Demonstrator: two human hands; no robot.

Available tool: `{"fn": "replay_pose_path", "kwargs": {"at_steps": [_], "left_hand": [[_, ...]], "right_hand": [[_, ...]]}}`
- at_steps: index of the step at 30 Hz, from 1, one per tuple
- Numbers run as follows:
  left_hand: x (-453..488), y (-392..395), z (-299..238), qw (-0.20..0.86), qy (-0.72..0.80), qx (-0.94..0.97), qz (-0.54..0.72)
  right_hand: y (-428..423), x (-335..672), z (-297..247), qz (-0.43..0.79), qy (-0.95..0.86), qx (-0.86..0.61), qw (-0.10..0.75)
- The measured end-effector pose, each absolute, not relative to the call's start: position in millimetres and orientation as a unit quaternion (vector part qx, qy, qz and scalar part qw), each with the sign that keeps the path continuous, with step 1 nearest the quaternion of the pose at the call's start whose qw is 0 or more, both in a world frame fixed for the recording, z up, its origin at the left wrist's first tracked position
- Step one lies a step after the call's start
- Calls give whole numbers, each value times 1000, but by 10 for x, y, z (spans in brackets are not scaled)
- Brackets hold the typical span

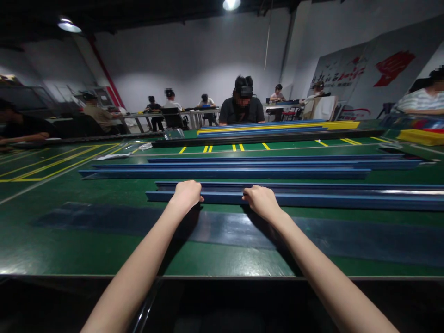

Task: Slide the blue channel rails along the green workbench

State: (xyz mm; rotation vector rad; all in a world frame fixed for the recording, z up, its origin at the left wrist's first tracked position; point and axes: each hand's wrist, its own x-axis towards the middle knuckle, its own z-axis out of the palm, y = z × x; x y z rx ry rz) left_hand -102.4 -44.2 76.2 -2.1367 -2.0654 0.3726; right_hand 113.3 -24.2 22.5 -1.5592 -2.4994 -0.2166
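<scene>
A long blue plastic channel strip (312,199) lies across the green table (69,240), its left end near the middle. My left hand (187,193) is closed over that strip close to its left end. My right hand (261,200) is closed on the same strip a little further right. Both hands have the fingers curled over the strip's near edge. A flat dark blue film strip (121,219) lies on the table just in front of the hands, under my forearms.
More blue strips (225,173) lie in rows behind the held one. Further back are a black strip and blue and yellow strips (277,126). A person (242,106) sits opposite; others work at tables behind and to both sides. Yellow trays (421,135) sit far right.
</scene>
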Motion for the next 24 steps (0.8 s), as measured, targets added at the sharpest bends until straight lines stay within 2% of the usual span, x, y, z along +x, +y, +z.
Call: {"fn": "replay_pose_path", "kwargs": {"at_steps": [2, 6, 11, 19, 24], "left_hand": [[-985, -449, 745, 70, -680, -720, 120], [-803, -400, 584, 116, -597, -794, 27], [-647, -313, 383, 133, -555, -821, -38], [-726, -244, 349, 60, -542, -834, -86], [-875, -205, 388, 45, -561, -822, -83]], "right_hand": [[-224, 973, 204, -64, -845, -521, 105], [-200, 774, 174, -39, -850, -507, 136], [-214, 886, 213, -35, -865, -486, 120], [-155, 1504, 171, -76, -835, -536, 101], [-166, 1866, 184, -120, -840, -519, 105]]}}
